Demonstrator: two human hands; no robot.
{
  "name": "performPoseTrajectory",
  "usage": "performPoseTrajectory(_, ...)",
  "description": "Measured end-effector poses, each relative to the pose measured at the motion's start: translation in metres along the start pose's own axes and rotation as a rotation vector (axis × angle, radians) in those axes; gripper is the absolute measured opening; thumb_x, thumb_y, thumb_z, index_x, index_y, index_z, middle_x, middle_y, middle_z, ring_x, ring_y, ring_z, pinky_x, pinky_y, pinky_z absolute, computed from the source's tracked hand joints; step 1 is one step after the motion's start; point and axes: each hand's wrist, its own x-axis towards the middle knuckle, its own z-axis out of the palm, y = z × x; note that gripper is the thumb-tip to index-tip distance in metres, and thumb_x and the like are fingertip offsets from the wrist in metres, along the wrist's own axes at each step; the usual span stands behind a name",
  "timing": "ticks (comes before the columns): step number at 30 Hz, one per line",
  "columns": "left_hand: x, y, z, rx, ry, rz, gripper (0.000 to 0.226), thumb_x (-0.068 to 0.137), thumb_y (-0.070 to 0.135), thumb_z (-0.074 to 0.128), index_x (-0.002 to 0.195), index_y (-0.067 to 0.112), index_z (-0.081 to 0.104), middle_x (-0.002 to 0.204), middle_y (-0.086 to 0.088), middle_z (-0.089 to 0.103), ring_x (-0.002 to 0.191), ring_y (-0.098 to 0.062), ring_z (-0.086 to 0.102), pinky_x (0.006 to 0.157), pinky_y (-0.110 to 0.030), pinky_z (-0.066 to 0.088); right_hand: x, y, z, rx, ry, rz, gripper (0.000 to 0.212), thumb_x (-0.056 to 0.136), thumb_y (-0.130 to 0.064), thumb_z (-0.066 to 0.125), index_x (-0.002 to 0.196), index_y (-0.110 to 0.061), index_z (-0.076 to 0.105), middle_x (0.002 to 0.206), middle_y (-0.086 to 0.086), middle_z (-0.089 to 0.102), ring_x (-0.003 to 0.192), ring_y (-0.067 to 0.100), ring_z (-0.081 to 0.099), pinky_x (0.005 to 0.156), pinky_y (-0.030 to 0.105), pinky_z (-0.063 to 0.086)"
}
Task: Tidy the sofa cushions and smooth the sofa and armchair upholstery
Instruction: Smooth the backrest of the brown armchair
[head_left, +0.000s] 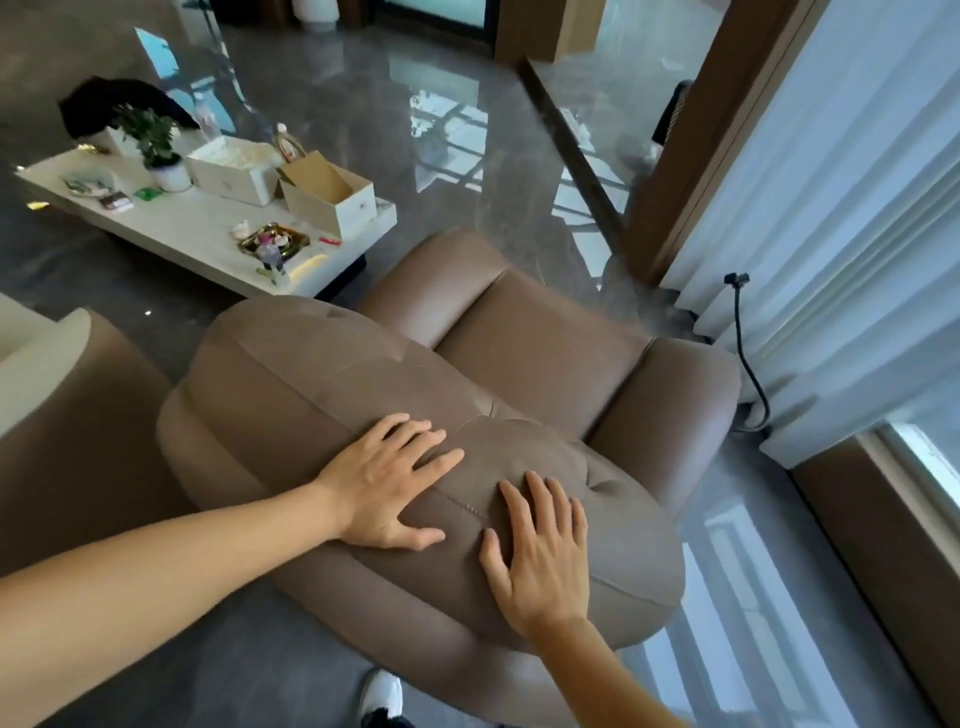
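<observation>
A brown leather armchair (540, 343) fills the middle of the head view, seen from behind its padded backrest (291, 384). My left hand (387, 486) lies flat on the top of the backrest, fingers spread and pointing right. My right hand (540, 551) rests palm down just beside it, fingers apart and pointing away from me. Neither hand holds anything. The seat cushion and both armrests show beyond the backrest.
A white low coffee table (171, 228) with boxes, a potted plant and small items stands at the far left. White curtains (841, 208) and a black cable (748, 358) are at the right. Part of a sofa (47, 415) is at the left edge. My shoe (382, 696) stands on the glossy grey floor.
</observation>
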Motion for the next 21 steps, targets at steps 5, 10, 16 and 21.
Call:
performPoseTrajectory(5, 0.000, 0.021, -0.001, 0.017, -0.001, -0.033, 0.092, 0.075, 0.077, 0.043, 0.143, 0.015, 0.040, 0.138, -0.019, 0.049, 0.129, -0.039, 0.042, 0.112, -0.053, 0.027, -0.018, 0.029, -0.002, 0.005, 0.029, -0.058, 0.055, 0.089, -0.048, 0.045, 0.131, -0.017, 0.061, 0.143, 0.016, 0.054, 0.134, 0.039, 0.045, 0.114, 0.054, 0.031)
performPoseTrajectory(10, 0.010, 0.061, -0.010, 0.068, -0.009, -0.110, 0.090, 0.076, 0.074, 0.043, 0.144, 0.015, 0.040, 0.139, -0.018, 0.049, 0.130, -0.037, 0.042, 0.113, -0.051, 0.026, -0.023, 0.065, -0.014, 0.027, -0.003, -0.111, 0.054, 0.090, -0.049, 0.045, 0.132, -0.018, 0.059, 0.143, 0.016, 0.053, 0.134, 0.039, 0.045, 0.115, 0.054, 0.029)
performPoseTrajectory(16, 0.043, 0.125, -0.012, 0.097, 0.001, -0.213, 0.088, 0.077, 0.073, 0.044, 0.142, 0.014, 0.042, 0.137, -0.017, 0.050, 0.128, -0.036, 0.043, 0.113, -0.050, 0.026, -0.024, 0.137, -0.039, 0.071, -0.059, -0.211, 0.054, 0.093, -0.051, 0.041, 0.135, -0.020, 0.056, 0.145, 0.015, 0.051, 0.136, 0.039, 0.041, 0.116, 0.053, 0.028)
performPoseTrajectory(21, 0.082, 0.191, -0.021, 0.052, -0.019, -0.334, 0.087, 0.079, 0.075, 0.040, 0.143, 0.015, 0.042, 0.140, -0.016, 0.048, 0.129, -0.036, 0.041, 0.113, -0.050, 0.026, -0.017, 0.205, -0.069, 0.110, -0.090, -0.252, 0.047, 0.092, -0.047, 0.043, 0.128, -0.019, 0.057, 0.141, 0.011, 0.053, 0.134, 0.036, 0.042, 0.114, 0.051, 0.029)
